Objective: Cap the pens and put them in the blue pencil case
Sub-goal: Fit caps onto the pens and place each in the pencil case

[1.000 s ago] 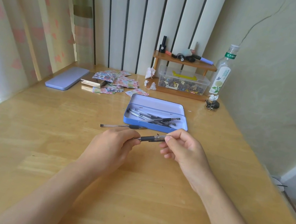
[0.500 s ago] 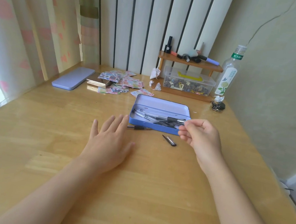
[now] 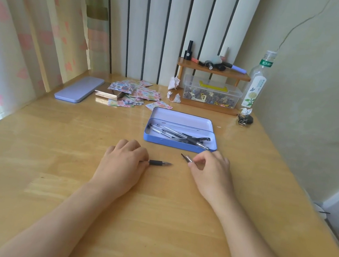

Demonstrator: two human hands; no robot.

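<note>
Right now, from the head view, the person's left hand point(image 3: 124, 161) lies knuckles-up on the pale wooden desk point(image 3: 74, 159), closed over the barrel of an uncapped black-gripped pen point(image 3: 159, 163) whose bare tip points right, toward the other hand. The right hand point(image 3: 210, 172) is pinching the small dark pen cap with a silvery clip point(image 3: 186, 158), which rests on the desk just in front of the open blue metal pencil case point(image 3: 178, 145). Several capped pens point(image 3: 180, 135) already lie jumbled inside that case. Pen and cap sit near each other but apart, so the capping is not yet done.

Further back I see a lilac flat lid point(image 3: 78, 91) near the curtain, a scatter of patterned paper squares point(image 3: 134, 94), a clear plastic box of small bits point(image 3: 211, 94) under a little wooden shelf point(image 3: 213, 70), and a clear bottle with a flower label point(image 3: 255, 83).

To my eye, the risk is the cap: it is tiny and held only at its end, so a loose pinch could flick it away, or a crooked push could smear ink on the fingers.
</note>
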